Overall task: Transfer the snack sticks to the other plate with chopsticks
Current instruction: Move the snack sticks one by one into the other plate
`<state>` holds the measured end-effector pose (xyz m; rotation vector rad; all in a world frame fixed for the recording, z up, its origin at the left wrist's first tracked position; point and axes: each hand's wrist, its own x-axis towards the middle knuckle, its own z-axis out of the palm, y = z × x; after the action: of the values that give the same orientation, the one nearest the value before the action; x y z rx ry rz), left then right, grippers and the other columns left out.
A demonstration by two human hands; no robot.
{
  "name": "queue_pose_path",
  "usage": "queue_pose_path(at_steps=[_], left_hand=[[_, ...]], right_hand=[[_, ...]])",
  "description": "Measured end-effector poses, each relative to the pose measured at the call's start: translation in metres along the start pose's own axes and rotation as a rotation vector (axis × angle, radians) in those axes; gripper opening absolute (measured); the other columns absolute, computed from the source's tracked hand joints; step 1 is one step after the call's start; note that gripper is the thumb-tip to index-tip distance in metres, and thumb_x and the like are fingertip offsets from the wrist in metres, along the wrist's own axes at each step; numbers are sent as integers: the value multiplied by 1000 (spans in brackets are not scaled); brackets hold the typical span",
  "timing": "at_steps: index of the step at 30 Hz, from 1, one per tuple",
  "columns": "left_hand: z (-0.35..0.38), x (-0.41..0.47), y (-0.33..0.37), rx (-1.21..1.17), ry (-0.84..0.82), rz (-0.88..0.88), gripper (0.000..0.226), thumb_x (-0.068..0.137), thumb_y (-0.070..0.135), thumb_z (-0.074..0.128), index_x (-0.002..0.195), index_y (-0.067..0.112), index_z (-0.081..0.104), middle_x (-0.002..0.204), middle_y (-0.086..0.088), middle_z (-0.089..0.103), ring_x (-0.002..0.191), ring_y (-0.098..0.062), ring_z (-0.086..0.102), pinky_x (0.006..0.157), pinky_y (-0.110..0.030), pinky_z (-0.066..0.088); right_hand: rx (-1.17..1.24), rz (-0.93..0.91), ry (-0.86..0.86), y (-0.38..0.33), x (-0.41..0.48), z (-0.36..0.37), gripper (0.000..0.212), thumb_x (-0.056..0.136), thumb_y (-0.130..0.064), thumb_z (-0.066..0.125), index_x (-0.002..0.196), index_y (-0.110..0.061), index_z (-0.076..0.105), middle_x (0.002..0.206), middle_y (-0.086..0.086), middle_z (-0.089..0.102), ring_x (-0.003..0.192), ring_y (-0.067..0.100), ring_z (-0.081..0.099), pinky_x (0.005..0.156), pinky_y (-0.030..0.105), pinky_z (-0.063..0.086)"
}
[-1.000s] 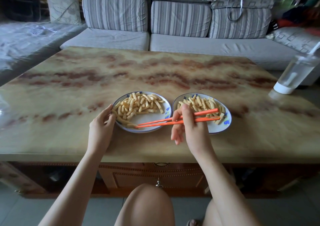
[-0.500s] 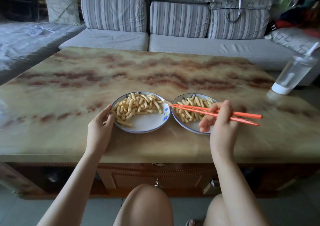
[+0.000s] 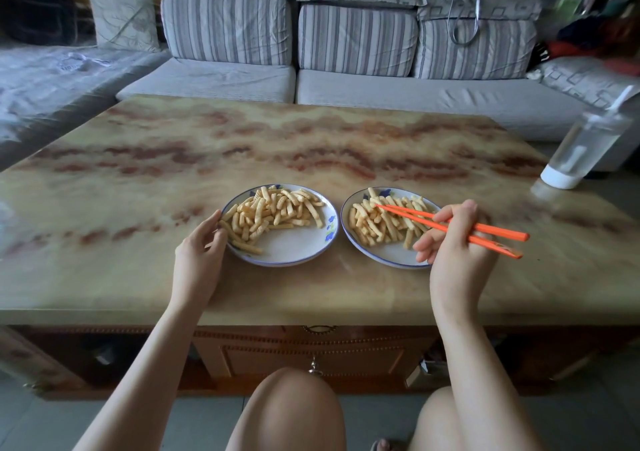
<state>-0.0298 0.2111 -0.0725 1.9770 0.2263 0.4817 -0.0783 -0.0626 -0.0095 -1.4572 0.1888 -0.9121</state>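
Observation:
Two white plates with blue trim sit side by side near the table's front edge. The left plate (image 3: 294, 250) holds a heap of yellow snack sticks (image 3: 273, 211) on its far half. The right plate (image 3: 388, 260) holds another pile of sticks (image 3: 377, 222). My right hand (image 3: 453, 246) grips a pair of orange chopsticks (image 3: 450, 225), whose tips lie over the sticks on the right plate. I cannot tell whether a stick is pinched between the tips. My left hand (image 3: 201, 246) touches the left plate's near-left rim with its fingers.
The marble-patterned table (image 3: 311, 146) stretches away behind the plates. A clear bottle with a white cap (image 3: 585, 149) stands upside down near the right edge. A striped grey sofa (image 3: 346, 52) lies beyond. My knees are below the table front.
My right hand swung the chopsticks from the left plate across to the right plate, and the tips now sit lower over the right pile. The left hand has stayed at the left plate's rim.

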Motion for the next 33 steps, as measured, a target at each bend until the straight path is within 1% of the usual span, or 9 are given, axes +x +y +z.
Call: queue_pose_path(at_steps=[2,3,7,11,14,17,20,28,33], left_hand=[[0,0,0,0,1,0,39,94,16,51,132,19,56,117,1,64,100,0,51,84,-17,35],[-1,0,-1,-1,1,0,39,94,16,51,132,19,56,117,1,64,100,0,51,84,-17,35],[0,0,0,0,7,-3,38,94,16,51,132,19,56,116,2,63,99,2,50,79,-8,32],[1,1,0,6,14,5,39,93,15,52,132,17,57,109,7,61,97,3,49,70,3,30],[1,1,0,6,19,6,38,93,14,52,131,16,57,103,11,56,97,2,49,67,9,27],[1,1,0,4,15,8,38,93,13,52,131,15,57,103,11,57,98,1,50,67,9,28],[1,1,-1,10,21,12,38,93,13,52,131,15,57,103,12,56,99,1,50,68,9,27],[1,2,-1,18,22,20,38,93,13,52,131,15,57,103,11,56,97,1,50,67,9,27],[1,2,-2,20,20,15,38,94,14,52,131,15,57,116,2,62,100,1,50,68,9,27]], right_hand=[[8,-18,-8,-1,-2,1,38,104,-24,33,71,-13,47,50,23,47,37,21,47,37,25,38],[11,-31,-14,-1,-3,1,38,105,-24,32,71,-13,47,50,26,47,37,21,46,38,24,38],[45,-38,-72,-2,-8,5,40,104,-27,31,71,-14,49,47,19,48,36,20,45,39,22,37],[105,67,-312,-2,-19,17,43,104,-28,29,72,-11,52,41,8,51,33,18,46,38,21,37],[128,118,-477,-2,-29,29,44,103,-31,29,72,-8,51,40,10,51,32,24,43,37,23,34],[132,180,-563,0,-35,39,44,105,-26,27,74,-7,51,42,13,51,32,23,42,37,20,33],[125,218,-600,1,-38,44,43,105,-26,27,75,-6,52,44,15,52,32,20,43,37,19,34],[133,267,-630,5,-41,53,44,105,-25,28,75,-4,52,42,11,53,30,18,44,35,19,34],[127,281,-569,5,-40,50,45,104,-27,29,71,-6,51,41,11,52,30,18,46,34,18,33]])
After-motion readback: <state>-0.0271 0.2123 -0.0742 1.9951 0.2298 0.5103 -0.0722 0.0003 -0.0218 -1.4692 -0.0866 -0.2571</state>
